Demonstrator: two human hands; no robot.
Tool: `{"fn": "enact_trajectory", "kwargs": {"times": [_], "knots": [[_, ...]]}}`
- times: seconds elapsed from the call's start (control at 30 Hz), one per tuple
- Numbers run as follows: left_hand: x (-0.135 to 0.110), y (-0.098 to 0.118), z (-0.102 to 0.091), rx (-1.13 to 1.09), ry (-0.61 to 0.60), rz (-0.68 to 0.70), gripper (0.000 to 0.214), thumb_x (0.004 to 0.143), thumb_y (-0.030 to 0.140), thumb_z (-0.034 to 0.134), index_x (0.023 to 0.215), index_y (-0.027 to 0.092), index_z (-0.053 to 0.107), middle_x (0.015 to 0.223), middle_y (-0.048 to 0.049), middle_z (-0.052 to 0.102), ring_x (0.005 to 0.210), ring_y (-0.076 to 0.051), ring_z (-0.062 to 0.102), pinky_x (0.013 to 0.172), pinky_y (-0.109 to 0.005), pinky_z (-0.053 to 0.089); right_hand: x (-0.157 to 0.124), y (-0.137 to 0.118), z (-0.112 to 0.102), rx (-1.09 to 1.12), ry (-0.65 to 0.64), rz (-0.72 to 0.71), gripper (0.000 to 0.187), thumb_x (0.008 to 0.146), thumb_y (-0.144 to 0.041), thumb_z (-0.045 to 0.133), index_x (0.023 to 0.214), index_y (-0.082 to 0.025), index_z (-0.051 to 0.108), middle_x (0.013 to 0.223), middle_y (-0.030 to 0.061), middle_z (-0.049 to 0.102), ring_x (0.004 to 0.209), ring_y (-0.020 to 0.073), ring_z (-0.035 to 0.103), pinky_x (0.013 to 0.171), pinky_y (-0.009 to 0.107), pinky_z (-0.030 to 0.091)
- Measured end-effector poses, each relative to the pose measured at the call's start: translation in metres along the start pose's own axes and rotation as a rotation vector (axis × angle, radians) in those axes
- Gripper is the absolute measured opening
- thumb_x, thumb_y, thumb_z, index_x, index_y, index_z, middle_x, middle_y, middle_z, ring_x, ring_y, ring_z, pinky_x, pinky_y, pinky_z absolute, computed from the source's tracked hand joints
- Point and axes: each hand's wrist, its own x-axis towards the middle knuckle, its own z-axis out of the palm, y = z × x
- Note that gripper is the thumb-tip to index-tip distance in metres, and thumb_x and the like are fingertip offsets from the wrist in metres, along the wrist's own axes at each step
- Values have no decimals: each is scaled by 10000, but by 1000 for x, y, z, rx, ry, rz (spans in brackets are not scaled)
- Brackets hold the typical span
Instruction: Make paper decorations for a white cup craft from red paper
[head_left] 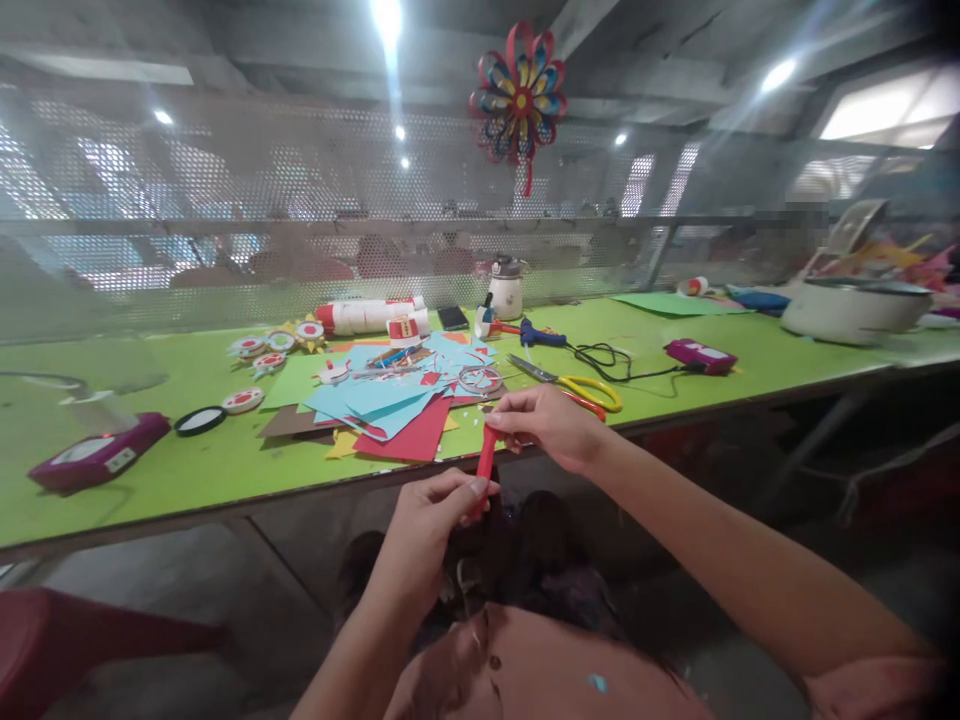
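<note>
A narrow red paper strip (487, 455) stretches between my two hands, just in front of the table's front edge. My left hand (442, 502) pinches its lower end between thumb and fingers. At the upper end, my right hand (544, 425) holds the strip with thumb and fingertips. Right behind my right hand lie yellow-handled scissors (589, 390), with an orange-red handle partly hidden by the hand. Light blue paper sheets (367, 400) and a red sheet (409, 432) lie on the table beyond my left hand, strewn with small scraps.
On the green table (217, 465) are a blue glue gun (541, 335), purple power strips (101, 450), a black-rimmed disc (200, 420), flower-like paper pieces (279, 340), a white jar (505, 290) and a white pot (855, 310). A red stool (67, 640) stands at lower left.
</note>
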Motion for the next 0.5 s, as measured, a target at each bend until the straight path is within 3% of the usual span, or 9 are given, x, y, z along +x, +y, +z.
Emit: {"fn": "enact_trajectory", "kwargs": {"times": [0.5], "knots": [[-1, -5, -5, -101, 5, -127, 246, 679, 367, 722, 677, 120, 719, 596, -47, 628, 521, -84, 507, 519, -192, 385, 7, 0, 2, 28, 71, -6, 263, 613, -348, 783, 608, -121, 650, 538, -19, 551, 477, 65, 431, 480, 241, 326]]}}
